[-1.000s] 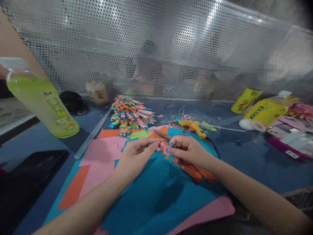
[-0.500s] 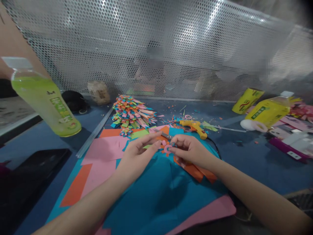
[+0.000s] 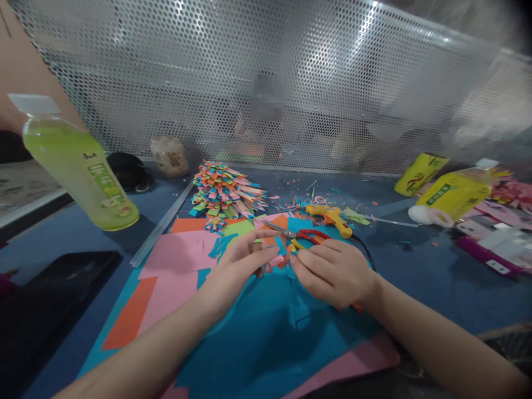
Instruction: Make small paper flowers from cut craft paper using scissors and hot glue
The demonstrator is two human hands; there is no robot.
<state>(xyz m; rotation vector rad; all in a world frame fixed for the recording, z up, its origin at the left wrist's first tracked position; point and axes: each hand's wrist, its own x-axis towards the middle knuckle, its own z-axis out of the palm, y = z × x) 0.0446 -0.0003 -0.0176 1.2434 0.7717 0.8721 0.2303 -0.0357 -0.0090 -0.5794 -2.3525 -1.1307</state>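
Left hand (image 3: 239, 261) pinches a small pink paper piece (image 3: 276, 260) just in front of the red-handled scissors (image 3: 300, 235), steadying it, while right hand (image 3: 332, 271), fingers curled together empty, presses beside it.

a shared craft workroom

a blue desk (image 3: 415, 260) is strewn with coloured paper sheets (image 3: 174, 255), a heap of folded paper pieces (image 3: 224, 194), red-handled scissors (image 3: 299, 235) and a yellow glue gun (image 3: 328, 215). a perforated metal screen (image 3: 249, 83) divides it from more work places, where blurred people sit behind.
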